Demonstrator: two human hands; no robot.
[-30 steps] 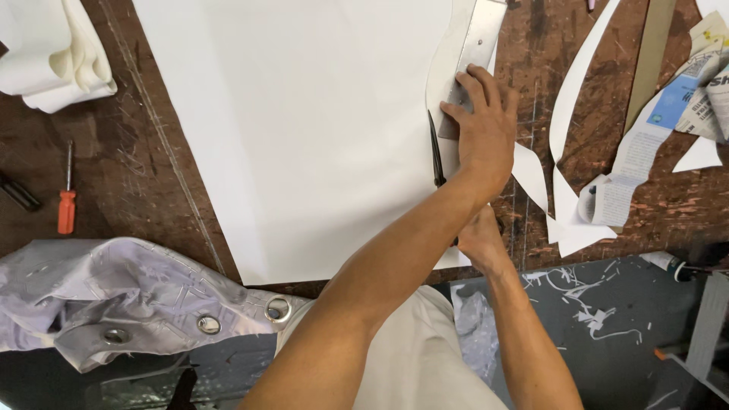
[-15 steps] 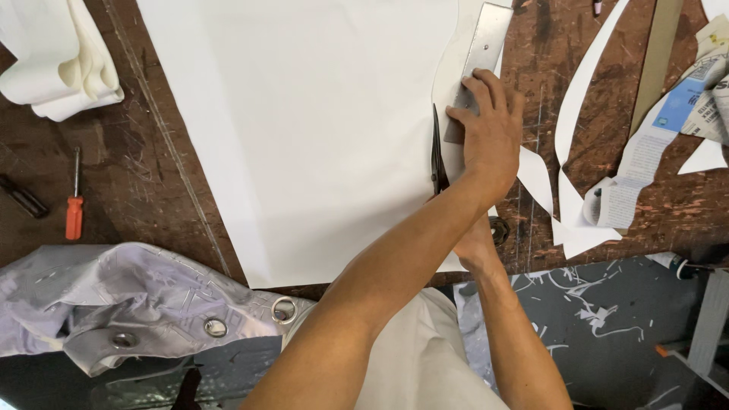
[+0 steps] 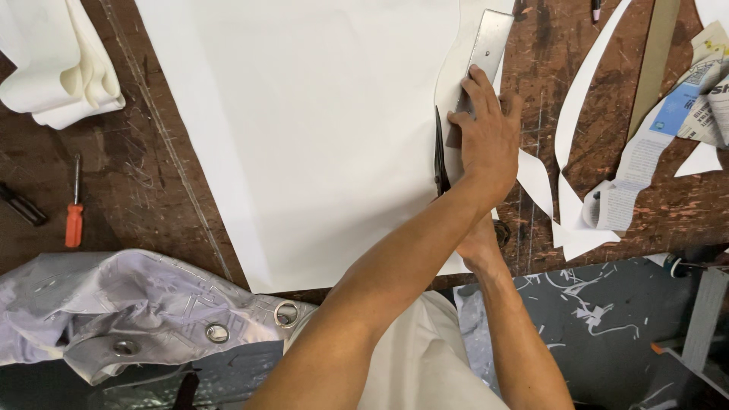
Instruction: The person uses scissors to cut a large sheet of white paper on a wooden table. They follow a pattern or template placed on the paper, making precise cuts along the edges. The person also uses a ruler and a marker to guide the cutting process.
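A large white sheet [image 3: 304, 129] is spread over the scarred wooden table [image 3: 152, 190] and fills the upper middle of the frame. Along its right edge a metal ruler [image 3: 486, 45] is laid, running from the top of the frame down toward the centre right. The left hand [image 3: 486, 137] is pressed flat on the lower end of the ruler, fingers spread, with nothing clasped in it; its forearm crosses over from the lower centre of the frame. Just left of that hand, dark scissors [image 3: 439, 152] are seen with their blades pointing up along the edge of the sheet, beside the ruler. The right hand [image 3: 480, 244] is placed below, at the table's near edge, largely hidden under the left forearm; the scissor handles are covered there, so whether they are gripped cannot be told.

White offcut strips [image 3: 569, 106] are scattered right of the ruler, with crumpled newspaper [image 3: 683, 99] in the upper right. A folded cream cloth [image 3: 61, 68] is set in the upper left, an orange-handled screwdriver [image 3: 74, 212] at the left edge, and a grey fabric with metal eyelets [image 3: 137, 304] in the lower left.
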